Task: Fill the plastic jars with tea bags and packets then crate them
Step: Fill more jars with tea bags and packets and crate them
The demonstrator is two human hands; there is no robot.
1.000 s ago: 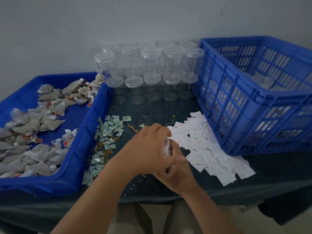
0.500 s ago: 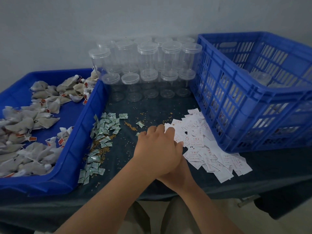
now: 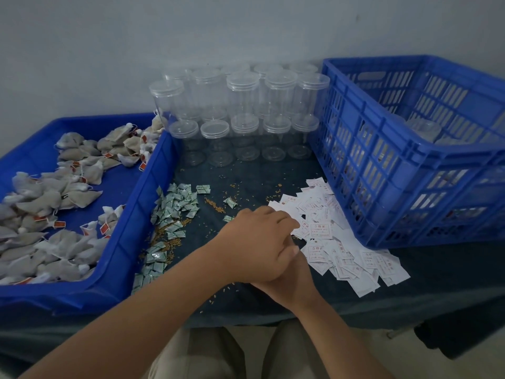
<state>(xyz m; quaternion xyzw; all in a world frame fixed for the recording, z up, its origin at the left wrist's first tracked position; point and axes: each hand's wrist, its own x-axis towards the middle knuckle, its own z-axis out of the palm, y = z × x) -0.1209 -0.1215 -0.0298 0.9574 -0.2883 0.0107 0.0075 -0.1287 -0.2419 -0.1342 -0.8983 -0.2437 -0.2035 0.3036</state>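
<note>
Whereas a second ago a clear jar showed between the two hands, held up off the table, both hands now sit lower and the jar can no longer be seen. The left hand (image 3: 257, 242) lies palm down across the right hand (image 3: 296, 285), its fingers (image 3: 287, 222) curved forward so that the tips reach the near edge of the heap of white paper slips (image 3: 341, 242). Whether its grip has closed on a slip, or on the jar underneath, is hidden by its own back, so I cannot tell. The right hand shows only its wrist and heel beneath the left, so its grip cannot be read either. My judgement is that the jar is under the left palm, in the right hand, low over the table (image 3: 259, 187) and just beside the slips. The step in hand would then be adding a slip to it.

Everything else has kept its place. The tea bags (image 3: 46, 203) lie in the blue tray (image 3: 136, 214) at the left. The green packets (image 3: 177, 203) are strewn on the table beside the tray's wall, with loose grains (image 3: 216, 206) among them. The lidded empty jars (image 3: 241, 97) are stacked in two tiers at the back wall. In the blue crate (image 3: 382, 165) at the right, other jars (image 3: 423, 129) already stand. With so many jars unfilled, the task looks early. The slips overlap thickly, so lifting a single one may take a careful pinch.
</note>
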